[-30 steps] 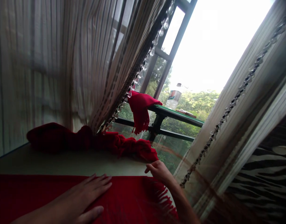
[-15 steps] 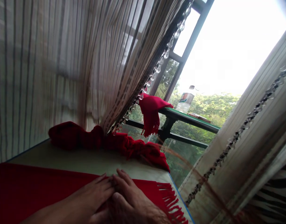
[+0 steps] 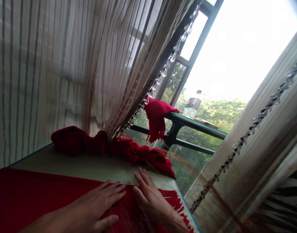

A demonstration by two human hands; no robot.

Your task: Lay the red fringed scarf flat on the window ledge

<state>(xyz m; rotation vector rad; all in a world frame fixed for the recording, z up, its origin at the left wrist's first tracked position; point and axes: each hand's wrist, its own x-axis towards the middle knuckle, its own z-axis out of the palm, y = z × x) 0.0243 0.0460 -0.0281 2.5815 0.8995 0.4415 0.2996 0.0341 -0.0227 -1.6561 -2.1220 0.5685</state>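
A red scarf [image 3: 41, 191] lies spread over the near part of a pale table [image 3: 90, 165], its fringe [image 3: 174, 199] toward the right edge. My left hand [image 3: 102, 200] rests on the cloth with fingers stretched out and thumb apart. To its right, my right hand [image 3: 150, 197] is also open, flat near the scarf's far edge and just short of the fringe. A gap of red cloth shows between the two hands. Behind them, a bunched red scarf [image 3: 141, 153] runs along the table's far side.
A striped sheer curtain [image 3: 66, 71] with a beaded edge hangs behind the table; another curtain [image 3: 267, 136] hangs at right. Beyond, a green-topped railing ledge [image 3: 199, 125] carries a draped red scarf [image 3: 156, 118] and a plastic bottle [image 3: 192, 105].
My hands, which were together with fingertips meeting, have moved apart. The right hand slid right and a little farther away; the left stays close to its place, thumb now spread.
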